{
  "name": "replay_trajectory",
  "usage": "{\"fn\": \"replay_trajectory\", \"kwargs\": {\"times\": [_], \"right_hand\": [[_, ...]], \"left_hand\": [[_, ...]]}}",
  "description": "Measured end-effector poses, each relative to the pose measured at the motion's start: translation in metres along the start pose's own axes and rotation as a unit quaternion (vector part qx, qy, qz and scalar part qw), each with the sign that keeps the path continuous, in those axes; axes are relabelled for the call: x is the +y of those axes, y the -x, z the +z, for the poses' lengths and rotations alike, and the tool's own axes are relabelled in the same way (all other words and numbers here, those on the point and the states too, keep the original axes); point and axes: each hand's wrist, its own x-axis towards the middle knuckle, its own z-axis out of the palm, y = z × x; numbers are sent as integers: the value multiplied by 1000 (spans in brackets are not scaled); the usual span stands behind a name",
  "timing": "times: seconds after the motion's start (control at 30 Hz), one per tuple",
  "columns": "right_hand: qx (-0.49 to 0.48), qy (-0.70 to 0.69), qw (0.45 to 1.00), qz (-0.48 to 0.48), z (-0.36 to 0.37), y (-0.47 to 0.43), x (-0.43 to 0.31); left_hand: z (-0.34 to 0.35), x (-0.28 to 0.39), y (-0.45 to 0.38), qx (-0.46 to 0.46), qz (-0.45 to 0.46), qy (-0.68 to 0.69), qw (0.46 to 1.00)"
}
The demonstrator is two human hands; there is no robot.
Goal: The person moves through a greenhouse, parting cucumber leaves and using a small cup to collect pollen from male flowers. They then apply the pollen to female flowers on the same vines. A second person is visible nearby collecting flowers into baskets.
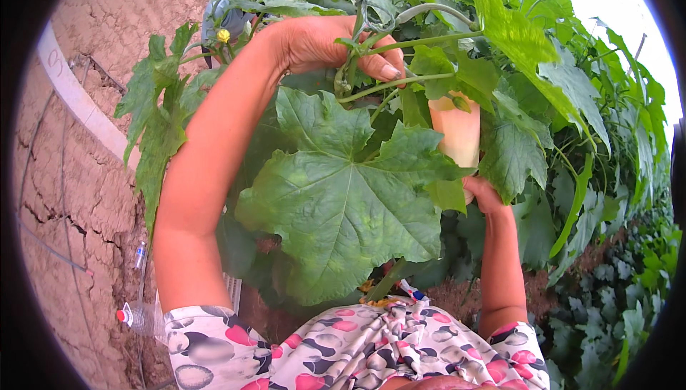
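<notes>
My left hand (348, 47) reaches behind the upper stem (351, 65) of a climbing gourd vine, its fingers bent around the stem and leaf stalks; whether they grip is hard to see. At the right, my right hand (485, 194) holds the lower end of a pale, open-topped plastic cup or sleeve (458, 132), upright among the leaves. A small green bud (461, 102) shows at its top. One broad lobed leaf (348, 191) hangs between my forearms and hides much behind it. Grey ties or tendrils (370, 1) wrap the stem above my left hand.
Dense vines (584, 122) fill the right side. A yellow flower (223, 35) stands at upper left, with part of another person (230, 22) behind leaves. A pale curb (80, 106), cracked earth wall (64, 186), thin hoses and a clear plastic bottle (140, 319) lie left.
</notes>
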Motion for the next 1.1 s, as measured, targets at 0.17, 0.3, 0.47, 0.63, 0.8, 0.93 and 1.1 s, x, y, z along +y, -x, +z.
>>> {"fn": "replay_trajectory", "kwargs": {"times": [0.17,0.3,0.47,0.63,0.8,0.93,1.1], "right_hand": [[-4,-38,999,4,6,10,-14],[-11,-38,999,-24,16,15,-29],[-25,13,1000,-11,15,18,-30],[-28,64,998,2,21,9,-41],[-53,34,998,-19,37,-3,-69],[-43,-7,998,-34,40,-10,-72],[-9,-27,997,-70,41,-10,-74]], "left_hand": [[5,3,2,7,-25,25,999],[5,1,0,12,-37,51,998],[9,1,-2,28,-26,11,999],[11,0,-7,78,9,170,982],[13,11,-12,78,-71,114,988],[21,27,-14,88,-94,78,989],[23,39,-18,89,-95,43,991]]}}
